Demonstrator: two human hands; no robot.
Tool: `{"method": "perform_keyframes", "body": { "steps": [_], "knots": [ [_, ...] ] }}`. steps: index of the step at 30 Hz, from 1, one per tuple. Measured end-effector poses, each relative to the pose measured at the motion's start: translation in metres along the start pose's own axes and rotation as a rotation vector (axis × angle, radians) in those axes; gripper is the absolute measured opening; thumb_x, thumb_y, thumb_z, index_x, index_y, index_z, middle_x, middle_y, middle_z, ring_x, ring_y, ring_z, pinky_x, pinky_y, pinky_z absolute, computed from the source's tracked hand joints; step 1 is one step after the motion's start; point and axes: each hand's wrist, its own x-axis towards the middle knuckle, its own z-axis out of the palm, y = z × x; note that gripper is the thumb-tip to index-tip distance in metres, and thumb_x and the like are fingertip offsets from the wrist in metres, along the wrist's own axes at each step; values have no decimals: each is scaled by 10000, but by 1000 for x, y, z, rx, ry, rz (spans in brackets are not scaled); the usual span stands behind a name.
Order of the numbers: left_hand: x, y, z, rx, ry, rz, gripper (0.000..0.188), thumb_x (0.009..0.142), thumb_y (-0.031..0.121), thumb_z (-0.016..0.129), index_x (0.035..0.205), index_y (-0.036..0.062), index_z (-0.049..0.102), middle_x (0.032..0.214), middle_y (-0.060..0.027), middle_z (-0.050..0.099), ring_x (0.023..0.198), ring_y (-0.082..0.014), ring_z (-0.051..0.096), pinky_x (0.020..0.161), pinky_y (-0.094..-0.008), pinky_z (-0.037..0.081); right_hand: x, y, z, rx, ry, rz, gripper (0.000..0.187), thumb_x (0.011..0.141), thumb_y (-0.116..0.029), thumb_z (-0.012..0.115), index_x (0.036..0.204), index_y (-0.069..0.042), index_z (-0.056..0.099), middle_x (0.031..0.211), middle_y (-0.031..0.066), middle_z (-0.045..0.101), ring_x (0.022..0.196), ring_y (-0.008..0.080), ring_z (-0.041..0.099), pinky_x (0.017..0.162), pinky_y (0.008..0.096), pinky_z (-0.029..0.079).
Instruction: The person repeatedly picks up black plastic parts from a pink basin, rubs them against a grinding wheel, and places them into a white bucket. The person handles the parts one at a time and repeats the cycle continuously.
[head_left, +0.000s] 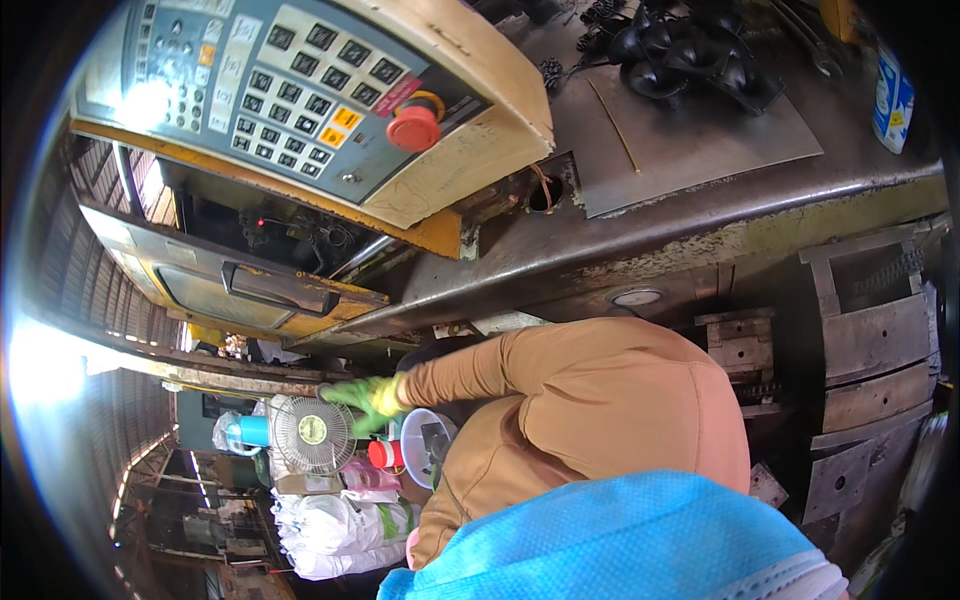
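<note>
My right arm, in a tan sleeve (470,375), bends across the view and reaches left. On its end my right hand (368,397) wears a green glove with a yellowish cuff. Its fingers are stretched out, somewhat blurred, and look apart, with nothing visible held in them. They are close to the end of a long worn beam (270,378) and overlap the rim of a round fan (313,430) in the view. Whether they touch either one, I cannot tell. A white tub (425,445) and a red container (383,454) lie just below the hand. My left hand is out of view.
A machine control panel (300,85) with a red stop button (413,128) fills the upper left. Behind it is a yellow-framed machine door (225,290). Dark metal parts (690,60) and a thin rod (613,125) lie on a metal sheet (720,145). White sacks (335,535) stand at lower left.
</note>
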Motion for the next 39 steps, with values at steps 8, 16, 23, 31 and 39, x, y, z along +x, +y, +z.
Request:
{"method": "perform_keyframes", "body": {
  "steps": [8,16,23,31,39],
  "knots": [
    [-11,11,-7,3,34,9,304,871,403,559,1033,159,641,799,-22,608,624,-175,534,501,-305,401,-54,7,50,923,-646,633,828,834,-453,617,1432,-87,176,1338,193,464,1144,360,507,930,488,443],
    [-17,7,-14,-27,47,8,295,864,380,542,1035,156,628,833,-28,623,668,-192,568,519,-324,416,-58,-3,53,1131,-692,852,587,894,-458,546,1295,-83,341,1178,163,541,978,324,557,812,472,473],
    [-9,-5,-21,-106,32,-12,288,857,360,527,1037,154,617,864,-33,637,706,-207,597,535,-340,430,-61,11,62,1195,-605,1028,447,946,-463,483,1176,-79,485,1037,138,607,833,292,601,708,458,499],
    [24,-48,-19,-554,88,7,255,826,301,493,999,143,592,878,-40,649,759,-225,623,588,-363,451,-94,46,63,1305,-515,1084,352,946,-439,533,1030,-105,606,880,55,659,717,214,633,653,363,525],
    [22,-70,-16,-797,176,-2,209,915,217,426,968,44,531,791,-107,572,604,-235,508,581,-392,429,-84,46,62,1109,-536,1341,297,963,-418,520,1058,-149,599,934,12,653,796,182,641,727,324,508]
  ]
}}
